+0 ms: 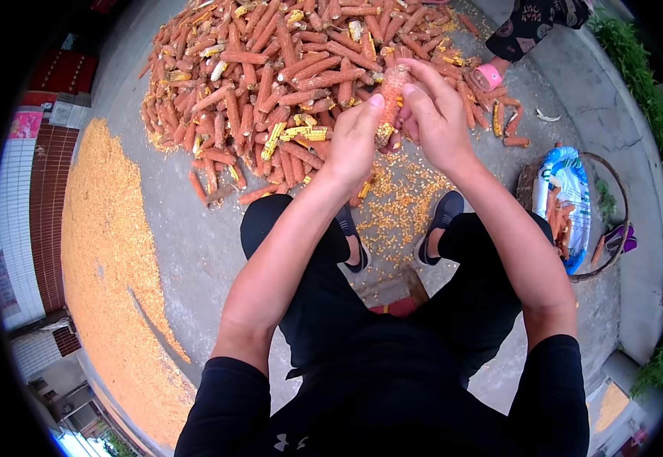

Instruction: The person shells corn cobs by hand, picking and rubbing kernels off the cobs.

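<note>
A corn cob (pixel 392 95), mostly stripped with some yellow kernels left at its lower end, is held between both hands above the ground. My left hand (pixel 353 139) grips its left side, thumb pressed along it. My right hand (pixel 436 118) wraps its right side, with the thumb near the cob and fingers curled behind. Just beyond the hands rises a large pile of reddish cobs (pixel 270 76), a few still bearing yellow kernels. Loose kernels (pixel 396 206) lie scattered on the concrete below, between my shoes.
A handled basket (pixel 624 221) lined with a blue and white bag, holding cobs, stands at the right. Another person's foot in a pink sandal (pixel 487 77) is beside the pile. Spread kernels (pixel 111 251) cover the ground at the left.
</note>
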Available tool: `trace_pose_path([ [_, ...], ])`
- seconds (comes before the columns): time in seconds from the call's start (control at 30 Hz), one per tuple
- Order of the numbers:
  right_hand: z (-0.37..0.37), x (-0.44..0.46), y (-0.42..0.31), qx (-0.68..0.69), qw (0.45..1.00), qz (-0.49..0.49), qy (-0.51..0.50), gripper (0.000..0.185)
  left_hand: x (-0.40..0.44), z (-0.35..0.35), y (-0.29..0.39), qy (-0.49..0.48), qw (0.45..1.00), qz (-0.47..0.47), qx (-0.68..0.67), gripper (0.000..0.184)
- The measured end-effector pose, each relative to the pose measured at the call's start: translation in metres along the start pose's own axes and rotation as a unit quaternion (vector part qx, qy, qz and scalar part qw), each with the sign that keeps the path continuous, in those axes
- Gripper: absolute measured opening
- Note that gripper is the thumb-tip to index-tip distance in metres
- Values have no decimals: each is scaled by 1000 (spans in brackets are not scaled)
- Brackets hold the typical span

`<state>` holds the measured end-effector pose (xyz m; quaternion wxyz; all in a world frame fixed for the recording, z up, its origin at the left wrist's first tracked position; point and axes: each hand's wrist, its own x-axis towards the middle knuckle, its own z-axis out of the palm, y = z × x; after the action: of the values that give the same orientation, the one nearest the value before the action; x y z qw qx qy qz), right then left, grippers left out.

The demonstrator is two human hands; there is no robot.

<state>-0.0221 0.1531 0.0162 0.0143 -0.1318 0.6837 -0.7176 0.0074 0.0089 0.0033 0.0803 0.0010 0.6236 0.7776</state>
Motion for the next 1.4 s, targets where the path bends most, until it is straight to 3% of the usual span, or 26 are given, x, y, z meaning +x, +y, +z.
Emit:
trace_pose_path([
  [0.07, 1, 1, 8, -38, 999, -1, -21, 40, 4, -1, -9, -16, 994, 88, 64, 45],
  [0.2, -4, 4, 18, 17, 999, -29, -34, 41, -2, 0, 0, -22, 999, -6, -38, 46],
  [0.3, -6, 10, 24, -34, 997, -50, -40, 41, -2, -5, 2, -37, 991, -60, -112, 46],
  [0.37, -12, 6, 12, 34, 998, 18, -59, 40, -2, -7, 5, -52, 990, -62, -116, 45],
  [0.4, -12, 4, 3, 68, 994, 52, -68, 40, -3, -7, 4, -35, 996, -44, -65, 45],
  [0.5, -9, 5, -4, -3, 993, 97, -70, 38, 1, -6, -10, 4, 997, 28, 73, 44],
  [0.57, -9, 8, 6, -54, 995, 60, -67, 38, 5, -10, -26, 17, 984, 101, 146, 45],
  [0.67, -7, 8, 11, -102, 993, 1, -51, 36, -3, -6, -4, -16, 996, -62, -60, 45],
  [0.77, -6, 9, 16, -118, 990, -63, -30, 36, -3, -13, -4, -82, 980, -89, -161, 43],
  [0.8, -5, 8, 16, -121, 989, -84, -23, 36, -3, -11, -3, -79, 979, -93, -166, 44],
  [0.9, -7, 3, 10, -35, 998, -18, -40, 37, -4, -7, 3, -77, 975, -105, -180, 45],
  [1.0, -20, 9, 8, 121, 984, 56, -121, 37, -3, -6, 6, -109, 965, -117, -210, 49],
  [1.27, -29, 13, 3, 43, 998, -3, -37, 24, -3, -16, 9, -195, 927, -142, -288, 53],
  [1.4, -29, 13, -5, -30, 999, 17, -40, 19, -4, -14, 14, -173, 938, -154, -260, 52],
])
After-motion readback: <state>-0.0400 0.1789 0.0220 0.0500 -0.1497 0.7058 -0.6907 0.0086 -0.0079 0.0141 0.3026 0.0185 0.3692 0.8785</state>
